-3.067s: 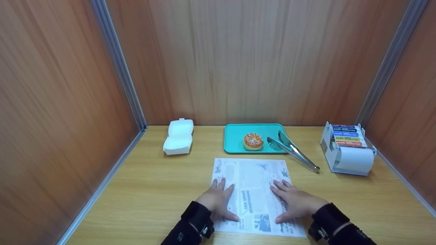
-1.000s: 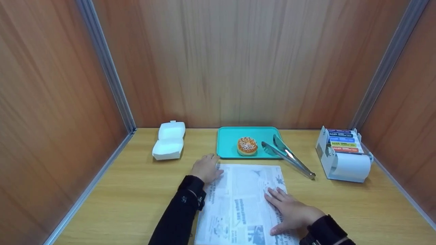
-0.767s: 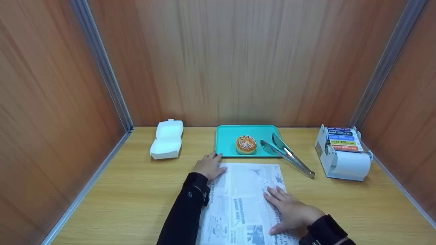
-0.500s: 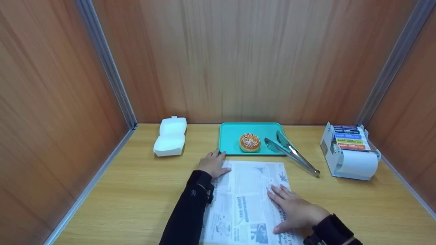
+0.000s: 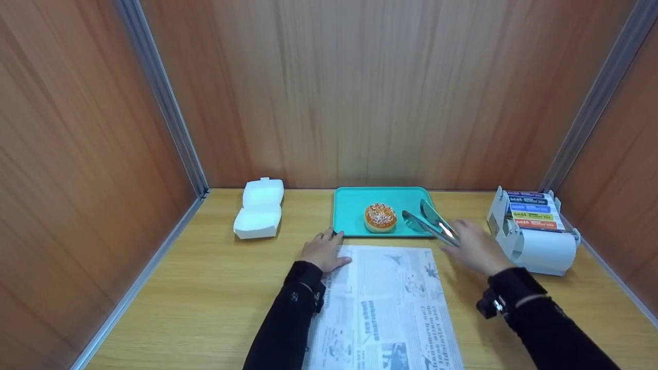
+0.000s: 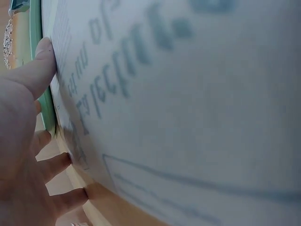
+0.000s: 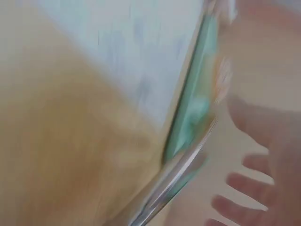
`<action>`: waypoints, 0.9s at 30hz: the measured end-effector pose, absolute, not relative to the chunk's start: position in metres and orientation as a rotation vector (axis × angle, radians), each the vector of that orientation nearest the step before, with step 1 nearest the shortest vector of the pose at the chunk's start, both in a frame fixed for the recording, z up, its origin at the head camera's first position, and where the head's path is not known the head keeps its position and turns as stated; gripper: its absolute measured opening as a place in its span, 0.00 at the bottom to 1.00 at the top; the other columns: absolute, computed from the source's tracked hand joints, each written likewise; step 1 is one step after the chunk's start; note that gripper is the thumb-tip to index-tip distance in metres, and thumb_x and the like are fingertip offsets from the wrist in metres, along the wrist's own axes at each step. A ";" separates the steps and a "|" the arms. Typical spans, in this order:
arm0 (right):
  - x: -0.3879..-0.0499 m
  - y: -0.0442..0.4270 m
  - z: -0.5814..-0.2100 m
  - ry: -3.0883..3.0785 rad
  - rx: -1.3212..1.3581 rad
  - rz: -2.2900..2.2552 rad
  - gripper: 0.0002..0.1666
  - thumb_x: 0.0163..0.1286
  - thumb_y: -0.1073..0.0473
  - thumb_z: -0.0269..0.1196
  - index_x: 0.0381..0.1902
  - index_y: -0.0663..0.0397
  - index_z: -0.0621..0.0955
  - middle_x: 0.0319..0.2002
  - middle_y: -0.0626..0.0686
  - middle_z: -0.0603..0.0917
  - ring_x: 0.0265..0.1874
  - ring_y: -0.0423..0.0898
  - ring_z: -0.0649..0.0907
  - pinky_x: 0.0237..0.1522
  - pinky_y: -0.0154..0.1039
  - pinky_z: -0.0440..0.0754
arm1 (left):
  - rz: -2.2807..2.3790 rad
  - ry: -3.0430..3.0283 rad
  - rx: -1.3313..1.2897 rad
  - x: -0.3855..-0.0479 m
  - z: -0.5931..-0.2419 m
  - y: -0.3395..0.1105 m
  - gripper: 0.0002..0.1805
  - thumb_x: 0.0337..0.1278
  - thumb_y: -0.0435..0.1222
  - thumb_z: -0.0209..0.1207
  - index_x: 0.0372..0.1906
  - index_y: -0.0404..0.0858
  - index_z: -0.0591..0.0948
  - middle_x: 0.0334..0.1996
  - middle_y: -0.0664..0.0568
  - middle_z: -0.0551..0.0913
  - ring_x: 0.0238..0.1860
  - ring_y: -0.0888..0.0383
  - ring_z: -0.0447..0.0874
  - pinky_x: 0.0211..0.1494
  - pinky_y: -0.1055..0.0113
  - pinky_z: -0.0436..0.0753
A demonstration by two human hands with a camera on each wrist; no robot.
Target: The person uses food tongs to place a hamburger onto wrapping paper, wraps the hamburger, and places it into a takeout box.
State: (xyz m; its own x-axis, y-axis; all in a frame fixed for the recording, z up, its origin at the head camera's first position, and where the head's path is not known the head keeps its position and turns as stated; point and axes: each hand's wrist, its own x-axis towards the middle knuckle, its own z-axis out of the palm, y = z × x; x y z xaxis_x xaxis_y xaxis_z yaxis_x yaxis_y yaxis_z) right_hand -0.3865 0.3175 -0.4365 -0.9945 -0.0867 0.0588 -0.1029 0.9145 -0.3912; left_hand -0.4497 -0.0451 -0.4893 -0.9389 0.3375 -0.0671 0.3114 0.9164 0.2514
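Note:
My left hand [image 5: 323, 253] rests with fingers spread at the far left corner of the printed sheet of paper [image 5: 380, 298], close to the front left corner of the green tray [image 5: 354, 198]. In the left wrist view its thumb [image 6: 35, 68] lies along the paper's edge. My right hand [image 5: 475, 249] reaches over the metal tongs [image 5: 432, 228]. The right wrist view, blurred, has its fingers [image 7: 249, 186] spread and apart from the tongs [image 7: 174, 172]. The tongs lean on the tray's right side, next to a round bun [image 5: 380, 217] with white topping.
An open white clamshell box [image 5: 258, 208] stands at the back left. On the right is a white dispenser [image 5: 534, 231] with a roll and several coloured labels. Wooden panels [image 5: 329, 92] close off the back and sides of the table [image 5: 205, 288].
My right hand has left the paper's right side and moved forward and right to the tongs. Earlier, my left hand slid from the paper's left side up to its far corner.

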 end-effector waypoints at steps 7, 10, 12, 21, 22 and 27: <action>-0.415 0.340 -0.457 -3.058 -0.052 0.695 0.54 0.75 0.42 0.69 0.80 0.73 0.59 0.76 0.79 0.61 0.76 0.76 0.62 0.74 0.72 0.63 | 0.375 2.978 0.518 -0.445 -0.485 -0.043 0.44 0.72 0.59 0.63 0.83 0.43 0.65 0.83 0.38 0.59 0.81 0.37 0.60 0.77 0.37 0.68; -0.417 0.339 -0.461 -3.073 -0.084 0.711 0.54 0.76 0.43 0.68 0.79 0.77 0.59 0.75 0.80 0.63 0.74 0.75 0.66 0.74 0.71 0.65 | 0.382 2.977 0.530 -0.444 -0.484 -0.041 0.44 0.73 0.58 0.63 0.83 0.43 0.65 0.83 0.37 0.59 0.81 0.37 0.61 0.77 0.37 0.68; -0.419 0.335 -0.466 -3.067 -0.096 0.702 0.52 0.76 0.45 0.68 0.78 0.77 0.61 0.72 0.80 0.67 0.70 0.73 0.71 0.71 0.70 0.70 | 0.385 2.978 0.528 -0.444 -0.484 -0.041 0.43 0.73 0.57 0.63 0.83 0.43 0.65 0.83 0.37 0.59 0.81 0.37 0.61 0.77 0.36 0.68; -0.417 0.327 -0.489 -2.962 -0.101 0.635 0.23 0.72 0.61 0.71 0.55 0.75 0.81 0.44 0.67 0.86 0.40 0.59 0.83 0.47 0.59 0.82 | 0.374 2.982 0.517 -0.440 -0.489 -0.041 0.44 0.73 0.58 0.63 0.83 0.42 0.65 0.82 0.37 0.62 0.80 0.36 0.62 0.77 0.37 0.68; -0.417 0.327 -0.489 -2.956 -0.108 0.651 0.21 0.72 0.61 0.71 0.54 0.75 0.82 0.42 0.66 0.86 0.39 0.58 0.82 0.47 0.59 0.82 | 0.374 2.981 0.514 -0.441 -0.489 -0.041 0.44 0.73 0.58 0.63 0.83 0.42 0.65 0.82 0.37 0.62 0.81 0.37 0.61 0.77 0.37 0.68; -0.420 0.325 -0.490 -2.925 -0.119 0.704 0.19 0.72 0.62 0.71 0.52 0.73 0.83 0.41 0.64 0.86 0.39 0.57 0.83 0.48 0.59 0.82 | 0.371 2.982 0.493 -0.445 -0.488 -0.043 0.44 0.73 0.59 0.62 0.84 0.43 0.64 0.83 0.37 0.60 0.81 0.38 0.60 0.78 0.37 0.67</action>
State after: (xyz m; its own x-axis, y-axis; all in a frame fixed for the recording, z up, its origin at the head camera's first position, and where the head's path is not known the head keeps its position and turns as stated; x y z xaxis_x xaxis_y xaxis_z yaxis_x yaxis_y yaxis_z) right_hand -0.4199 0.3252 -0.4896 -0.9884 0.1067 0.1083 0.0457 0.8879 -0.4578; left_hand -0.4452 -0.0429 -0.4875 -0.9431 0.3280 -0.0545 0.3046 0.9180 0.2539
